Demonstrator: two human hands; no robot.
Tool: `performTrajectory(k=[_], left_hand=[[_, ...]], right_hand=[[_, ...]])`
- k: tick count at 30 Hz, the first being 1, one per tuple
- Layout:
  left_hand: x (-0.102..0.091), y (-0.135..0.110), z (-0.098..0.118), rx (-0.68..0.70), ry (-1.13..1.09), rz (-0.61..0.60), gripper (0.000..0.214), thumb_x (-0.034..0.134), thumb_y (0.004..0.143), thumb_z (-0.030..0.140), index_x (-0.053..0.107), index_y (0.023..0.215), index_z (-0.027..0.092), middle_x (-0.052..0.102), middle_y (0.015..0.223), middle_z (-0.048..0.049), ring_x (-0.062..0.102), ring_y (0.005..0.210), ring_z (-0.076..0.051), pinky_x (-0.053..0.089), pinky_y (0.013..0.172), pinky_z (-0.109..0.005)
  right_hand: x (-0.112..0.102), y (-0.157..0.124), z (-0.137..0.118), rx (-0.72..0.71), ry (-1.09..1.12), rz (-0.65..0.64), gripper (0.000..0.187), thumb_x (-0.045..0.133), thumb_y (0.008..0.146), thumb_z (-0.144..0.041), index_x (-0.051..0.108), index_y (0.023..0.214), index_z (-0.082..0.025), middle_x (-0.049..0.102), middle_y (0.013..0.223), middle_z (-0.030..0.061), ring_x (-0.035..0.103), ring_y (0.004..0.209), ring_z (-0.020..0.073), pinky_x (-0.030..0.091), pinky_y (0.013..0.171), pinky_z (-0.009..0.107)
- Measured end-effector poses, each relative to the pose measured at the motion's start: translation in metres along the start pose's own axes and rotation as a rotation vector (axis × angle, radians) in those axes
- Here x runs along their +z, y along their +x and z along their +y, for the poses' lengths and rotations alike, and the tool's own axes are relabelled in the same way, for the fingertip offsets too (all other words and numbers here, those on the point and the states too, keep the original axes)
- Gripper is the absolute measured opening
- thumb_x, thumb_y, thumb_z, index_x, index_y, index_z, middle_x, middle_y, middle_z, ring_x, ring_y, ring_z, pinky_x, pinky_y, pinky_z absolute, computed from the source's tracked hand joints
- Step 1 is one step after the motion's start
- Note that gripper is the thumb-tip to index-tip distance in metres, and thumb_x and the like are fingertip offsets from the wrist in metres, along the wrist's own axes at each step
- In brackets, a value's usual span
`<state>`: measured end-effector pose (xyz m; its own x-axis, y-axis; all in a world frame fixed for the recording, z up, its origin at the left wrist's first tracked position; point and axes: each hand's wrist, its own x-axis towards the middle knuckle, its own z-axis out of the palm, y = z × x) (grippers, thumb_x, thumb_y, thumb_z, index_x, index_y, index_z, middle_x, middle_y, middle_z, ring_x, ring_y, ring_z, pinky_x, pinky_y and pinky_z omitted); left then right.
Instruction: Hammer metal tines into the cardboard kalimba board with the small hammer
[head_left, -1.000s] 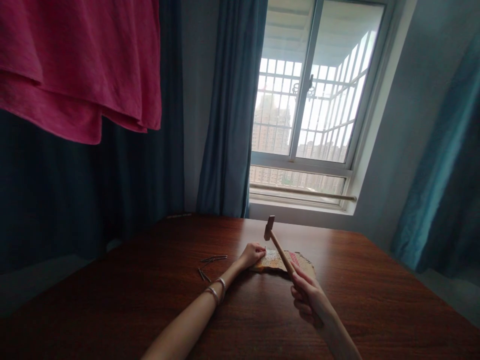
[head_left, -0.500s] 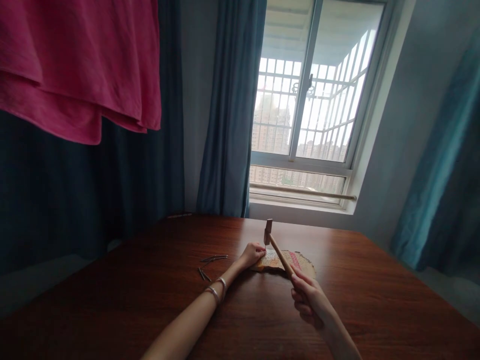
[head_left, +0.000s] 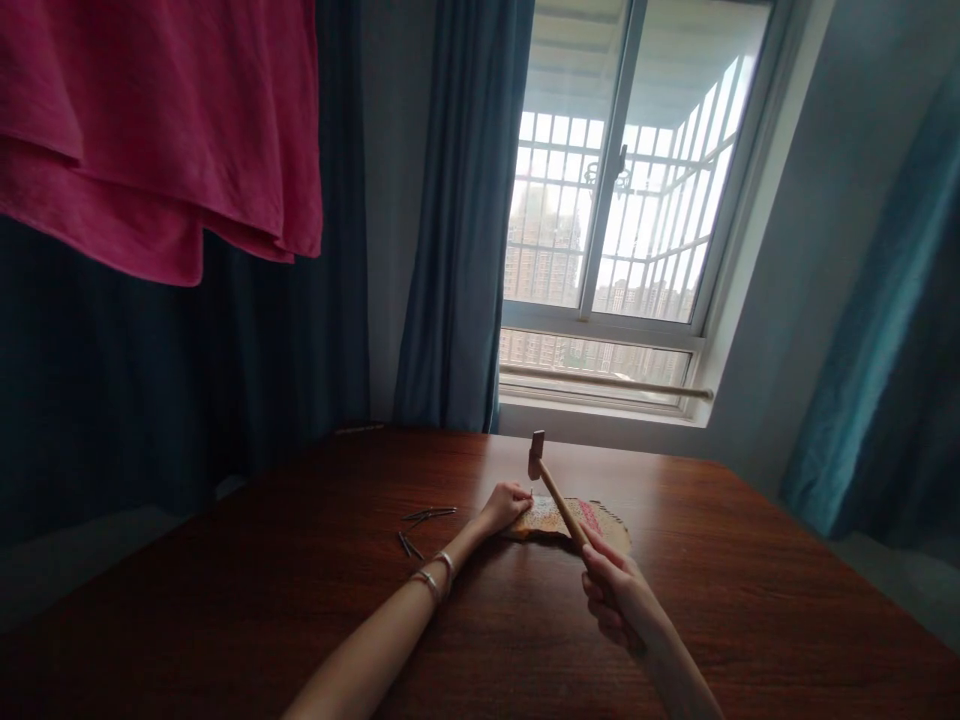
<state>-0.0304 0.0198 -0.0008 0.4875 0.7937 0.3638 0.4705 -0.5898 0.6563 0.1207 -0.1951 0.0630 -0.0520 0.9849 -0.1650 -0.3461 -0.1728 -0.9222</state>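
Observation:
My right hand is closed around the wooden handle of a hammer. The hammer's head hangs in the air a little above a nail, apart from it. My left hand pinches this nail, which stands upright at the left end of a flat, ragged-edged board. Pale, speckled and pink markings cover the board, and my right hand and the handle hide part of it. To the left of my left wrist several loose nails lie scattered.
The brown wooden table reaches back to a window with bars outside. Blue curtains hang beside it. At upper left a pink cloth hangs in front of a dark curtain.
The hammer's head has risen slightly off the nail, leaving a gap above its top. My left hand keeps its place on the nail and the board lies as before.

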Motion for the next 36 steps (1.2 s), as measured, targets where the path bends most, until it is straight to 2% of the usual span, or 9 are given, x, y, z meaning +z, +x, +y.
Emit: performTrajectory(k=[4,12,17,24,30,36], left_hand=[[0.001,0.001,-0.002,0.007,0.004,0.006,0.027,0.055,0.072,0.034,0.069,0.063,0.013,0.056,0.063,-0.0021,0.045,0.057,-0.011,0.031,0.055,-0.021],[0.008,0.004,-0.015,0.06,0.011,0.023,0.026,0.053,0.074,0.031,0.069,0.064,0.013,0.055,0.062,-0.002,0.044,0.057,-0.011,0.03,0.055,-0.021],[0.005,0.003,-0.011,0.043,0.01,0.008,0.028,0.053,0.073,0.032,0.067,0.059,0.013,0.054,0.061,-0.0018,0.044,0.057,-0.011,0.03,0.056,-0.021],[0.001,0.0,-0.005,0.022,-0.002,-0.005,0.026,0.054,0.072,0.033,0.067,0.06,0.014,0.055,0.063,-0.0018,0.045,0.059,-0.012,0.03,0.057,-0.022],[0.007,0.005,-0.016,0.065,0.01,0.011,0.028,0.053,0.074,0.032,0.066,0.058,0.013,0.054,0.062,-0.0013,0.044,0.057,-0.01,0.03,0.055,-0.021],[0.008,0.005,-0.021,0.097,0.014,0.002,0.027,0.052,0.075,0.031,0.069,0.063,0.012,0.054,0.062,-0.0016,0.045,0.058,-0.011,0.03,0.057,-0.021]], right_hand=[[0.001,-0.001,-0.001,0.033,-0.014,0.031,0.064,0.054,0.078,-0.04,0.028,0.135,-0.027,0.042,0.049,-0.0078,0.028,0.026,0.0015,0.016,0.023,0.01],[0.009,-0.006,-0.009,0.031,0.019,0.059,0.057,0.052,0.079,-0.037,0.032,0.132,-0.03,0.039,0.047,-0.0088,0.026,0.025,0.0014,0.015,0.024,0.01],[0.014,-0.015,-0.012,0.013,0.048,0.038,0.06,0.053,0.078,-0.04,0.029,0.133,-0.03,0.04,0.05,-0.0086,0.026,0.027,0.0007,0.018,0.024,0.009],[0.021,-0.011,-0.017,0.017,0.044,0.04,0.057,0.052,0.079,-0.038,0.031,0.131,-0.036,0.035,0.046,-0.0103,0.024,0.026,0.0014,0.015,0.024,0.01],[0.024,-0.013,-0.01,0.052,-0.053,0.072,0.059,0.052,0.079,-0.038,0.031,0.133,-0.028,0.04,0.048,-0.0086,0.026,0.026,0.0017,0.015,0.023,0.01],[0.022,-0.013,-0.01,-0.018,-0.042,0.061,0.062,0.054,0.076,-0.043,0.03,0.133,-0.03,0.038,0.047,-0.0098,0.026,0.026,0.0016,0.016,0.024,0.01]])
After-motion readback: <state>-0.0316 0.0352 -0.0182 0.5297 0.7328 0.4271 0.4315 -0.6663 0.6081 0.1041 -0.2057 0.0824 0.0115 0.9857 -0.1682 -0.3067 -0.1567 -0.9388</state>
